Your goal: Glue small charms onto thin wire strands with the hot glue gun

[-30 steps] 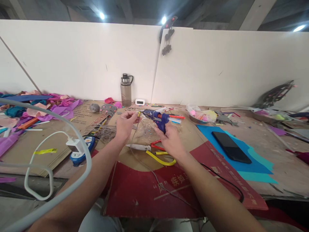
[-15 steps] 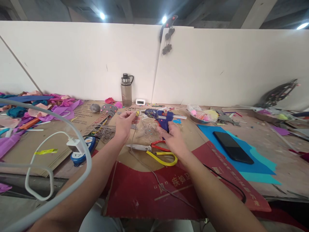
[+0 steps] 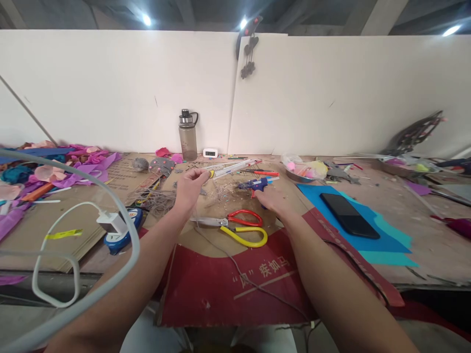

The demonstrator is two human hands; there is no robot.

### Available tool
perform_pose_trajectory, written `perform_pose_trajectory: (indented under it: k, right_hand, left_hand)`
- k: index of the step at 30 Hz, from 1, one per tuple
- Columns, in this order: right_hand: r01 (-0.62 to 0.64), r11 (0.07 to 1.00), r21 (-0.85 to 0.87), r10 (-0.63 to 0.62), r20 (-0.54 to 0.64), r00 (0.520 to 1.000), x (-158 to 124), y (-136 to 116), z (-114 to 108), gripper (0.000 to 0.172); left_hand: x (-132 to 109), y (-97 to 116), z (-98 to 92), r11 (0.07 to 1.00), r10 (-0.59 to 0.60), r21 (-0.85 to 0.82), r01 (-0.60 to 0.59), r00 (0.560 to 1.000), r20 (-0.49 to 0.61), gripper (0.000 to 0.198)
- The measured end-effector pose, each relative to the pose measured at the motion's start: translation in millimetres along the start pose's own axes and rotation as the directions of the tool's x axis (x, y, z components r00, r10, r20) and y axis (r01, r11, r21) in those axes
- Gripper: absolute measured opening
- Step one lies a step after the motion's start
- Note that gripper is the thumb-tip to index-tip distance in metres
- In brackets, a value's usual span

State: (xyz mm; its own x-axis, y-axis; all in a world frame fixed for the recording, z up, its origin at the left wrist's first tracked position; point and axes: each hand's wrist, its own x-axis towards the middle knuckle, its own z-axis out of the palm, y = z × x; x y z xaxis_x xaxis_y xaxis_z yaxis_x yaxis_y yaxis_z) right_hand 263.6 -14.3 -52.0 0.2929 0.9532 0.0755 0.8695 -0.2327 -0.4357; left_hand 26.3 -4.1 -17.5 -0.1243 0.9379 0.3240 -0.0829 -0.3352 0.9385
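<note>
My left hand (image 3: pixel 192 185) is closed in a pinch on a small yellow piece (image 3: pixel 212 173), its exact kind too small to make out. A thin grey cord (image 3: pixel 209 240) runs from below that hand across the cardboard. To the right, my right hand (image 3: pixel 271 200) has its fingers round the handle of a blue glue gun (image 3: pixel 259 184), held low over the cardboard with its nozzle pointing left. Between my forearms lie scissors (image 3: pixel 217 222) with one red and one yellow handle. Clear glue sticks (image 3: pixel 235 167) lie behind the hands.
A tangle of grey cord (image 3: pixel 156 202) and a blue power strip (image 3: pixel 127 235) with a white plug are on the left, near a looping pale hose (image 3: pixel 134 215). On the right, a black phone (image 3: pixel 349 215) rests on blue sheets (image 3: pixel 312 192). A bottle (image 3: pixel 188 139) stands behind.
My right hand has lowered the glue gun and drawn it to the right, away from the yellow piece. My left hand keeps its pinch nearly in place.
</note>
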Motion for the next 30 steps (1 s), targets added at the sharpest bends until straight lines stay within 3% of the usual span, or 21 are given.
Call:
perform_pose_trajectory:
  k: [2, 4, 6, 8, 10, 12, 14, 16, 18, 20, 22, 25, 30]
  right_hand:
    - [-0.077, 0.987, -0.141, 0.079, 0.009, 0.997, -3, -1, -2, 0.046]
    - [-0.057, 0.981, -0.184, 0.031, -0.141, 0.990, -11, -5, -4, 0.047]
    - [0.065, 0.994, -0.083, -0.089, -0.334, 0.938, -21, -15, -7, 0.040]
    - [0.279, 0.943, 0.180, -0.182, -0.422, 0.888, -33, -31, -7, 0.027]
    - [0.408, 0.723, 0.558, -0.222, -0.372, 0.901, -44, -52, -4, 0.021]
    - [0.303, 0.409, 0.861, -0.279, -0.198, 0.940, -55, -74, 1, 0.024]
    - [0.126, 0.162, 0.979, -0.368, -0.059, 0.928, -61, -90, 6, 0.035]
    - [0.014, 0.053, 0.999, -0.424, 0.009, 0.906, -63, -98, 9, 0.042]
    - [0.033, 0.079, 0.996, -0.402, 0.002, 0.916, -61, -97, 11, 0.042]
    - [0.160, 0.207, 0.965, -0.345, -0.081, 0.935, -56, -92, 10, 0.036]
    - [0.318, 0.356, 0.879, -0.317, -0.207, 0.926, -53, -87, 9, 0.025]
    - [0.457, 0.492, 0.741, -0.322, -0.333, 0.886, -52, -82, 3, 0.009]
    - [0.486, 0.555, 0.675, -0.306, -0.377, 0.874, -54, -81, -3, 0.010]
  left_hand:
    - [0, -1, 0.5, 1.000, 0.002, 0.019, -0.002, 1.000, 0.010, 0.014]
    - [-1, -2, 0.9, 0.999, 0.020, 0.038, -0.021, 1.000, 0.011, 0.014]
    - [-2, -1, 1.2, 0.995, 0.065, 0.080, -0.065, 0.998, 0.007, 0.014]
    - [-5, 1, 1.3, 0.972, 0.142, 0.187, -0.141, 0.990, 0.007, 0.012]
    - [-9, 4, 1.4, 0.900, 0.275, 0.341, -0.271, 0.961, 0.036, 0.008]
    - [-13, 9, 1.3, 0.786, 0.420, 0.458, -0.415, 0.902, 0.097, 0.004]
    - [-16, 12, 1.3, 0.704, 0.500, 0.503, -0.502, 0.853, 0.151, 0.004]
    - [-17, 14, 1.5, 0.694, 0.503, 0.505, -0.513, 0.847, 0.169, 0.005]
    - [-17, 12, 2.4, 0.752, 0.452, 0.470, -0.463, 0.880, 0.144, 0.004]
    - [-16, 9, 4.1, 0.854, 0.339, 0.383, -0.353, 0.935, 0.106, 0.005]
    - [-16, 6, 6.6, 0.936, 0.204, 0.270, -0.224, 0.974, 0.100, 0.009]
    - [-16, 4, 10.6, 0.981, 0.088, 0.161, -0.109, 0.987, 0.134, 0.015]
    - [-20, 8, 13.8, 0.988, 0.045, 0.140, -0.067, 0.987, 0.153, 0.016]
